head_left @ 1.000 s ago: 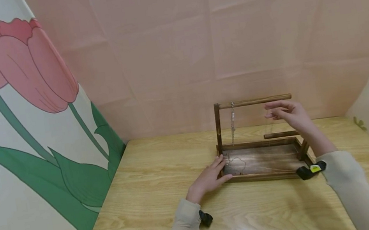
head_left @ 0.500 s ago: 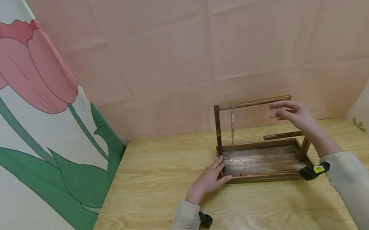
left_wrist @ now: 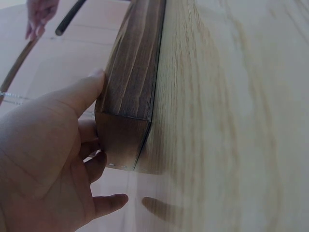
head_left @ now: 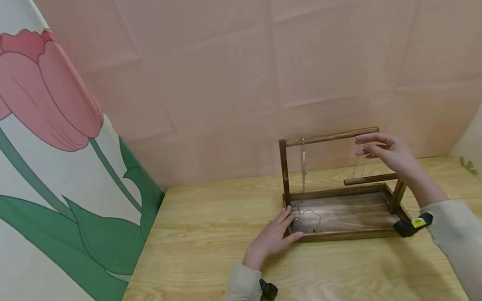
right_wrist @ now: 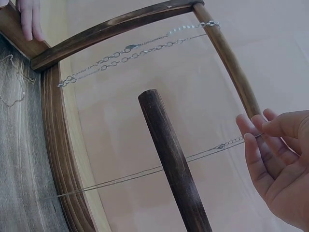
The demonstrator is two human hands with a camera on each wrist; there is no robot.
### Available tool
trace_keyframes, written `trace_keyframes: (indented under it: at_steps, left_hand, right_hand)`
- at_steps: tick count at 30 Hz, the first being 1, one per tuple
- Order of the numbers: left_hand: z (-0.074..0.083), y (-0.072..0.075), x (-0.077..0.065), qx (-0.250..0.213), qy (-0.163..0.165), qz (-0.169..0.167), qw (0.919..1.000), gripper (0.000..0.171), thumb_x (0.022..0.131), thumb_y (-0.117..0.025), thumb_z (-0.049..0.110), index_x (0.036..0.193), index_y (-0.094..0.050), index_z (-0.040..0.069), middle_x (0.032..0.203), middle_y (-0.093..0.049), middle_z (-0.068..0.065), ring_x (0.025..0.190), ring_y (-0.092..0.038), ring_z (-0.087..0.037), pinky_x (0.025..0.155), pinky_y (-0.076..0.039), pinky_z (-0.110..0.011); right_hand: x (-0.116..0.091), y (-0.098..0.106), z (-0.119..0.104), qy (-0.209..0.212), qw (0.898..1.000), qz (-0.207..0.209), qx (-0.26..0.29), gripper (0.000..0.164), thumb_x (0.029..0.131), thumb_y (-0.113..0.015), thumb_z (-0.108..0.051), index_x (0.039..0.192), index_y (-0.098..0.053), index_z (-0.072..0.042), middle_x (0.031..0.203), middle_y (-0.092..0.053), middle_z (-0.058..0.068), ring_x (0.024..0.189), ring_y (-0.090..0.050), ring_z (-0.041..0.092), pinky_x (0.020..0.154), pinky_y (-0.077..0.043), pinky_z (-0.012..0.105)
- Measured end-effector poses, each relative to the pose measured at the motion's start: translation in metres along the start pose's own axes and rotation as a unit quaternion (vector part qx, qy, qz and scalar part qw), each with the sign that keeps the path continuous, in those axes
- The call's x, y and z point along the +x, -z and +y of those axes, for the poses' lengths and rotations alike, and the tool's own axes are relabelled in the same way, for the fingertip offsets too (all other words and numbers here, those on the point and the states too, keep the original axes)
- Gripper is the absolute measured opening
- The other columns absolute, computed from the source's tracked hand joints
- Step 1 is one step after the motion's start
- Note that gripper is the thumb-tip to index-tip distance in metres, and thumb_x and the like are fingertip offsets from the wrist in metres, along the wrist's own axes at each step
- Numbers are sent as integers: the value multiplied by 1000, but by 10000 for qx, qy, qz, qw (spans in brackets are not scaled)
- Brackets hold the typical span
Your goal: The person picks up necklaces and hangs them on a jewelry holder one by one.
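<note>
A dark wooden jewelry stand (head_left: pixel 345 233) has a shallow tray, a tall upper bar and a lower bar. My left hand (head_left: pixel 271 236) holds the tray's left end, thumb at the front rim and fingers at the end wall, bent in the left wrist view. My right hand (right_wrist: pixel 282 159) pinches a thin chain necklace (right_wrist: pixel 130 176) between thumb and fingers, close to the upper bar's free end (right_wrist: pixel 248 104). The necklace hangs down behind the lower bar (right_wrist: pixel 174 159). Whether it loops over the upper bar is hidden by the fingers.
Near the upper bar's left end hangs a silver chain with pale beads (head_left: pixel 302 157). Another fine chain (head_left: pixel 317 214) lies in the tray's left part. The stand is on a light wood table (head_left: pixel 196 228), before a pink cloth backdrop (head_left: pixel 211 72).
My right hand has shifted a little to the right along the upper bar toward its free end, still pinching the necklace. My left hand keeps its place on the tray.
</note>
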State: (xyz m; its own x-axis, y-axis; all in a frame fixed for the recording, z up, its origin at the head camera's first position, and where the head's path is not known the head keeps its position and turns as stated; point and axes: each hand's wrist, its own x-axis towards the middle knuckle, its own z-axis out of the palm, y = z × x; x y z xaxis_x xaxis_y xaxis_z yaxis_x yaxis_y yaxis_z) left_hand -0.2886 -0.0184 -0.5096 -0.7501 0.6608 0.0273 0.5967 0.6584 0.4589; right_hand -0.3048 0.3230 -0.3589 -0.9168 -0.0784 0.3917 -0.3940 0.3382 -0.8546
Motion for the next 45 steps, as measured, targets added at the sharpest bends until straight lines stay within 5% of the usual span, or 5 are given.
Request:
trace_keyframes:
  at_steps: [14,45]
  left_hand:
    - [0,-1,0,15,25,23,10000,72,93,-35,58,149,-21,14,157,-6,2,143,-11,-18,111,-24,-48]
    - [0,0,1,17,3,27,10000,72,93,-36,58,149,-22,13,157,-8,0,143,-12,-18,111,-25,-46]
  right_hand:
    - [2,6,-1,-191,9996,214,-8,37,96,-50,-18,126,-51,5,104,-62,-22,83,-65,0,70,-52,14]
    - [3,22,-6,-97,9929,697,960,36,92,-54,-4,123,-49,14,104,-66,-9,77,-67,5,64,-53,14]
